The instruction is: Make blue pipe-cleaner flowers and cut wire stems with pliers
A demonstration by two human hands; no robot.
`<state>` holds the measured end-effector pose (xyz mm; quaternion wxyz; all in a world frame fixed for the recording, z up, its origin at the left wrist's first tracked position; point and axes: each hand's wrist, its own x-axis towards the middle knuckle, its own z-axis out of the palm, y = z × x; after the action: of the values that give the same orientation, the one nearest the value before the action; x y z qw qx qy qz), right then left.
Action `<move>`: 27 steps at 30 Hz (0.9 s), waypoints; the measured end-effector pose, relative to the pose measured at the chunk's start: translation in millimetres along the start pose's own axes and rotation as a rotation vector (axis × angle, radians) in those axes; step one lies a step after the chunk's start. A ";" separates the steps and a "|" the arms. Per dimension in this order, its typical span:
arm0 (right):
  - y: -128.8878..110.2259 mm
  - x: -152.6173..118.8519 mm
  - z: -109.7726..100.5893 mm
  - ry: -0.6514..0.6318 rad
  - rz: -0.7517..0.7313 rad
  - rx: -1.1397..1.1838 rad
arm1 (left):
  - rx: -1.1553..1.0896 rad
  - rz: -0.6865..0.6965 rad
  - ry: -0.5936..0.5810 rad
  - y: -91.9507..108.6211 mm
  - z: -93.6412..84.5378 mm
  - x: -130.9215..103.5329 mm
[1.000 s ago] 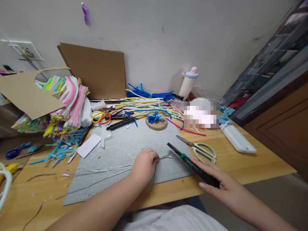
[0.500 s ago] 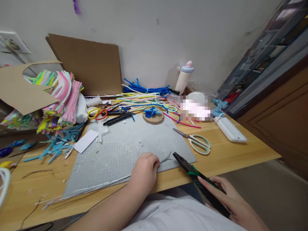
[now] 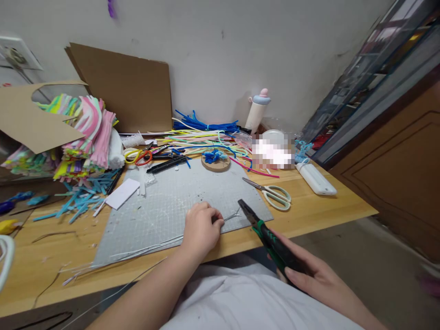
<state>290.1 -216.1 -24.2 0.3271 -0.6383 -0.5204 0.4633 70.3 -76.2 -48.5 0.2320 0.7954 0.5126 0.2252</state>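
Note:
My left hand (image 3: 202,228) is closed around a bundle of thin silvery wires (image 3: 151,248) over the front edge of the grey cutting mat (image 3: 165,201). The wires' short forked ends poke out past my fingers to the right, while their long tails trail left across the mat and table. In my right hand (image 3: 316,270) are pliers (image 3: 264,236) with black and green handles. Their dark jaws point up and left, close to the forked wire ends; I cannot tell whether the jaws touch them. White-handled scissors (image 3: 277,197) lie just beyond the pliers.
Behind the mat lie many coloured pipe cleaners (image 3: 202,140) and a round wooden disc (image 3: 216,166) bearing blue fuzzy pieces. Yellow-and-red-handled scissors (image 3: 137,157) and a white card (image 3: 123,194) are at left. A bottle (image 3: 257,110) stands by the wall; a white oblong device (image 3: 316,178) lies at right.
My right hand has turned the pliers and shifted its grip, with the thumb now along the near side of the handles. My left hand still holds the wires. The whole view has shifted slightly.

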 end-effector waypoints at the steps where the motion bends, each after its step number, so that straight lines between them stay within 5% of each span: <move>1: 0.2 -0.5 0.8 0.019 -0.022 -0.031 | 0.001 -0.009 0.001 -0.1 -0.3 0.3; 7: -1.4 9.9 2.2 0.013 -0.076 -0.198 | 0.003 -0.034 -0.018 1.3 -1.4 2.2; 27: -7.2 17.1 -6.1 -0.027 -0.021 -0.239 | 0.018 -0.022 -0.032 0.8 -2.6 1.8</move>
<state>293.7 -197.4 -19.9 0.2464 -0.6611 -0.5831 0.4029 70.0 -74.5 -45.8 0.2354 0.7954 0.5194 0.2052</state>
